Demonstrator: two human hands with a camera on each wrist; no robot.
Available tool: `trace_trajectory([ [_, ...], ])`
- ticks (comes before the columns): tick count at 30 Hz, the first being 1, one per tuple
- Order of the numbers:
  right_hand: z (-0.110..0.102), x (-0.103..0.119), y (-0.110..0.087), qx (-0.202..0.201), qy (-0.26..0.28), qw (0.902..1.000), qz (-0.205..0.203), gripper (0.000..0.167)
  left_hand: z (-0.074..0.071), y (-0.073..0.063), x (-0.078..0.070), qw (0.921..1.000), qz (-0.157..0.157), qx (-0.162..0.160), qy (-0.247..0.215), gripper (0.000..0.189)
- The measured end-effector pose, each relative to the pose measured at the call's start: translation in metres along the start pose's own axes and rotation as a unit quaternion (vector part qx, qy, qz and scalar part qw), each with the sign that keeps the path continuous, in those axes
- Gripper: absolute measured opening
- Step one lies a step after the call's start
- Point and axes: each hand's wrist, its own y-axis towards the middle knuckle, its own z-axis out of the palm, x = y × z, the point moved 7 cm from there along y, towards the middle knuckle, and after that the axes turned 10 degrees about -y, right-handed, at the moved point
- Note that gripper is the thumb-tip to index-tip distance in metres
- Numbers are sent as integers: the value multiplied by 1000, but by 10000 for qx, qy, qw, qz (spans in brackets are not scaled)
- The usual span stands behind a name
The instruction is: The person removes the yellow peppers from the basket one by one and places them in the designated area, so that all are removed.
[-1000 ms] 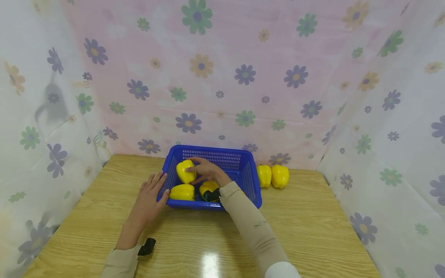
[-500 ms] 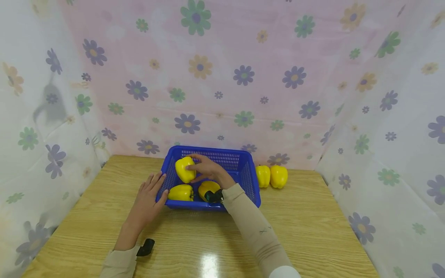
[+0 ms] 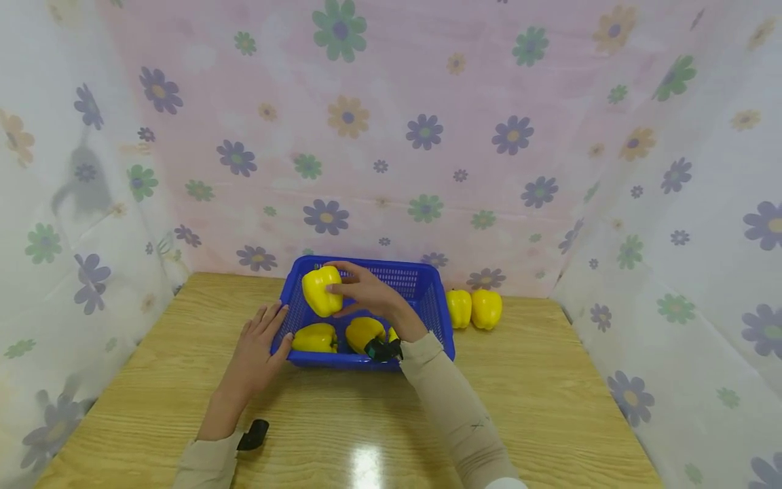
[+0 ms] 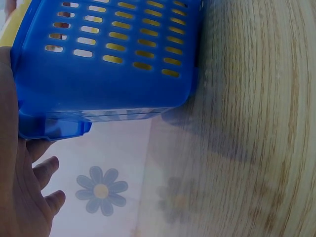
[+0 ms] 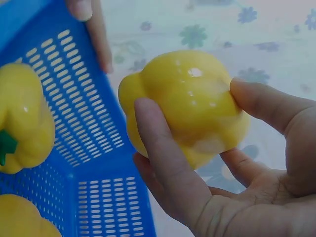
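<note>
My right hand [image 3: 373,292] grips a yellow bell pepper [image 3: 322,291] over the left part of the blue basket [image 3: 449,339]. In the right wrist view, fingers and thumb close round the pepper [image 5: 185,98] from both sides. Beneath it, a yellow bell pepper [image 3: 314,337] lies in the basket's front left corner, with another pepper [image 3: 364,334] beside it. A bit of a further pepper [image 3: 393,334] shows behind my right wrist. My left hand [image 3: 258,346] rests on the basket's left rim, its fingers extended and its thumb at the front corner.
Two yellow bell peppers, a left one [image 3: 459,309] and a right one [image 3: 487,310], stand on the wooden table [image 3: 519,394] just right of the basket. Flower-print cloth [image 3: 391,136] hangs close behind the basket and along both sides of the table.
My right hand has raised the yellow bell pepper a little from the basket and tilted it. My left hand stays at the basket's rim. The head view has shifted slightly.
</note>
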Motion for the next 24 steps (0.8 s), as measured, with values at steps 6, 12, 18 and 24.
trace_trajectory([
  [6,1,6,-20,-19,-20,9999,-147,59,-1,0,0,10000,4,-10,82,58],
  [12,-4,11,-41,-150,-2,9993,-328,59,0,0,1,10000,32,-35,40,58],
  [18,-16,9,-59,-260,71,9984,-498,59,1,0,3,10000,6,-23,3,59],
  [24,-29,0,-75,-440,203,9976,-488,57,1,0,5,10000,-16,4,-36,59],
])
